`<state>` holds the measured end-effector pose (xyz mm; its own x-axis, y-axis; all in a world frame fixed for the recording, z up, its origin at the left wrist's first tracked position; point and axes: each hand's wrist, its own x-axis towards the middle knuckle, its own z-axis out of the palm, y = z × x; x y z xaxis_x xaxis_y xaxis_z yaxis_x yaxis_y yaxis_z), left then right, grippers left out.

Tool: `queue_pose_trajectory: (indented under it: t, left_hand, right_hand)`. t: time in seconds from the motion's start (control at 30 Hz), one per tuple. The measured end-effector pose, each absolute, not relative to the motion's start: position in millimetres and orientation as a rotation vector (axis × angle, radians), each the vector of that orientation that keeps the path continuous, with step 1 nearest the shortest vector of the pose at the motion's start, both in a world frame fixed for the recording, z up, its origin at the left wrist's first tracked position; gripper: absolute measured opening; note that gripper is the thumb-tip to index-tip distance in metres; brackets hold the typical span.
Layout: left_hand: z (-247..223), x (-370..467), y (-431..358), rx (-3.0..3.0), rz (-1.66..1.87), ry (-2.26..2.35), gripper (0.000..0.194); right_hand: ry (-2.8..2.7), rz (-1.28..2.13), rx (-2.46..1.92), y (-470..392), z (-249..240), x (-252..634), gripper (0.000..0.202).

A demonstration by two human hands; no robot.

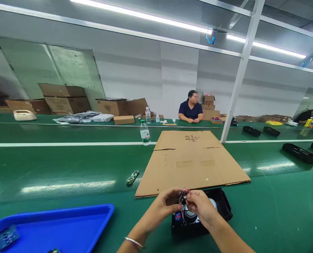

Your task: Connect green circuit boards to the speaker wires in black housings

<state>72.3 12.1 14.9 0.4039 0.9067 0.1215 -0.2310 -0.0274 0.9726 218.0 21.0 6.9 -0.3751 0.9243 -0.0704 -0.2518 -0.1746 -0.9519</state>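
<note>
My left hand (167,204) holds a small circuit board (181,197) between thumb and fingers. Close against it, my right hand (201,206) pinches something at the board's edge, too small to make out. Both hands are above a black speaker housing (226,207), which lies with its inside facing up. Inside it a round speaker driver (190,215) shows, with a small blue and red part (178,216) beside it. My right hand hides part of the housing's middle. Another narrow circuit board (132,178) lies on the green table to the left.
A blue tray (67,225) with circuit boards stands front left. Flat cardboard (190,175) lies just beyond the housing. A water bottle (145,133) stands behind it. More black housings (301,153) lie at right, near a white post (240,73). Across the table sits a person (190,109).
</note>
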Motion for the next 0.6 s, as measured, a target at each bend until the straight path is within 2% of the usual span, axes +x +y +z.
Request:
queue_pose_trajectory:
  t: [0.27,0.6]
  left_hand:
    - [19,72,6,1.321,1.035,0.728,0.035]
    - [9,72,9,1.431,1.077,0.799,0.033]
  right_hand:
    - [-1.051,1.885,-0.792,13,17,219,0.018]
    - [-1.002,1.891,-0.79,11,19,219,0.02]
